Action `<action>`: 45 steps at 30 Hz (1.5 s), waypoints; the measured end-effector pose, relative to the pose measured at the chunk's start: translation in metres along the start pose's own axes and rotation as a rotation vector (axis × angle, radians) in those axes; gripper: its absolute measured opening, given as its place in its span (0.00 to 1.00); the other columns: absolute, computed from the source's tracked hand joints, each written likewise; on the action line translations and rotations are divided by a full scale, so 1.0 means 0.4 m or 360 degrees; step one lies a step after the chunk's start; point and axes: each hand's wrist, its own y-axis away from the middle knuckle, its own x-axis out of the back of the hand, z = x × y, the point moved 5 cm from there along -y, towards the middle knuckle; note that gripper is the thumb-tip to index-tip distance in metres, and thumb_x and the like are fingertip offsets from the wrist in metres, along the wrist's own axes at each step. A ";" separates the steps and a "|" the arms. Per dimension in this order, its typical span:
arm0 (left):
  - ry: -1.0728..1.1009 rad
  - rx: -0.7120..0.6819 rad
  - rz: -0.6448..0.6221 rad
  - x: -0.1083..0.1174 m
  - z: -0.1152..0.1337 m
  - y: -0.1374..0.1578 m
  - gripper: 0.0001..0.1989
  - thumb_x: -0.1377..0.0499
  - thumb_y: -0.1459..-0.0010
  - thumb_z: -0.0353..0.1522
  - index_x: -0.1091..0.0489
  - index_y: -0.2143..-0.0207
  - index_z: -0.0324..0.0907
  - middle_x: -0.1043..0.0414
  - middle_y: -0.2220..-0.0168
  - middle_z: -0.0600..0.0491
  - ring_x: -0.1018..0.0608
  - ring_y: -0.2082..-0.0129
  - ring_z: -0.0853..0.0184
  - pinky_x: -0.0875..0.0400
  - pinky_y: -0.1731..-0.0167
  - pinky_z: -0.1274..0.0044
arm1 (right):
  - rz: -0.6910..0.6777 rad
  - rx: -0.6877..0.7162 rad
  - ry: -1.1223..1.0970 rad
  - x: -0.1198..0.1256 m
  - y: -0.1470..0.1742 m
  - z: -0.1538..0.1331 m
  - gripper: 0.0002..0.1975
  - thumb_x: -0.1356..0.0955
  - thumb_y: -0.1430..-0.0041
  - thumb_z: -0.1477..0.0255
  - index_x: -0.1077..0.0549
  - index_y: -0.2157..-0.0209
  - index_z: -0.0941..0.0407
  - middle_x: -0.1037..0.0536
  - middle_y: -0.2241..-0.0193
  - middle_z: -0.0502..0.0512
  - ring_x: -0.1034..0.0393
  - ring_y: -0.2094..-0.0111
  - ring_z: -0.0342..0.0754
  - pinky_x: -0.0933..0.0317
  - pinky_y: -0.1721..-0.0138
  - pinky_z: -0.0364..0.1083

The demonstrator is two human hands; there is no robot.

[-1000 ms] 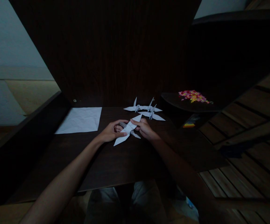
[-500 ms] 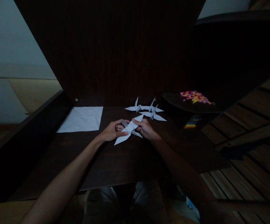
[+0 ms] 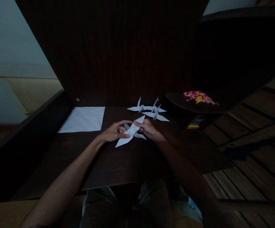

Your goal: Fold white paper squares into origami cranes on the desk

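At the bottom of the frame your legs [image 3: 99,202] show beneath the front edge of the table [image 3: 109,167], and your forearms reach in over it from the lower corners.

At the centre you have the folded paper [image 3: 132,129] in both hands, set on a slant with one long point toward the lower left and the other toward the upper right. Your left hand [image 3: 113,131] holds it lightly, thumb flat on the top face near the lower point, fingers curled behind. Your right hand [image 3: 149,129] pinches it close to the upper point. Gripping toward opposite ends probably keeps the piece steady and its creases unstrained. Narrower points stick out beneath; whether the piece touches the table, you cannot tell from this view.

Left of centre, a creased white sheet [image 3: 82,119] lies flat beside the side board [image 3: 25,142], apart from your hands, which leaves your elbows room. Just beyond your right hand, three paper birds [image 3: 149,108] sit close together with wings spread, likely grouped there to avoid crushing.

Farther right, a raised shelf [image 3: 175,100] bears a loose heap of small coloured pieces [image 3: 199,97], presumably kept off the working surface. The dark back panel [image 3: 116,53] closes the far side.
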 end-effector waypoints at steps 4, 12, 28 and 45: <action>0.0022 -0.0005 0.0117 0.005 -0.004 -0.003 0.31 0.32 0.56 0.31 0.35 0.48 0.39 0.29 0.75 0.58 0.27 0.77 0.72 0.34 0.74 0.80 | 0.0071 -0.0006 0.0019 0.009 -0.005 0.002 0.19 0.25 0.60 0.60 0.31 0.80 0.60 0.34 0.84 0.45 0.51 0.85 0.33 0.62 0.85 0.39; 0.0189 0.0050 0.0631 0.035 -0.003 -0.001 0.31 0.30 0.59 0.32 0.32 0.50 0.40 0.24 0.74 0.55 0.24 0.76 0.70 0.32 0.74 0.79 | 0.0480 0.0179 -0.0029 0.056 -0.013 -0.005 0.19 0.31 0.51 0.53 0.32 0.68 0.55 0.32 0.80 0.44 0.44 0.86 0.35 0.56 0.86 0.38; 0.0372 -0.0002 0.0900 0.049 -0.022 -0.012 0.33 0.28 0.65 0.36 0.37 0.56 0.40 0.22 0.72 0.54 0.21 0.73 0.65 0.28 0.71 0.75 | 0.0288 0.0635 0.0728 0.003 -0.001 -0.009 0.13 0.30 0.49 0.60 0.29 0.69 0.56 0.29 0.70 0.50 0.39 0.80 0.38 0.44 0.81 0.40; -0.0650 -0.0321 0.0923 0.097 -0.014 -0.008 0.13 0.38 0.49 0.41 0.27 0.69 0.39 0.30 0.73 0.54 0.32 0.75 0.71 0.39 0.74 0.79 | 0.0248 0.0508 0.0608 0.003 0.003 -0.024 0.16 0.30 0.51 0.57 0.32 0.73 0.55 0.33 0.82 0.45 0.40 0.84 0.38 0.48 0.83 0.40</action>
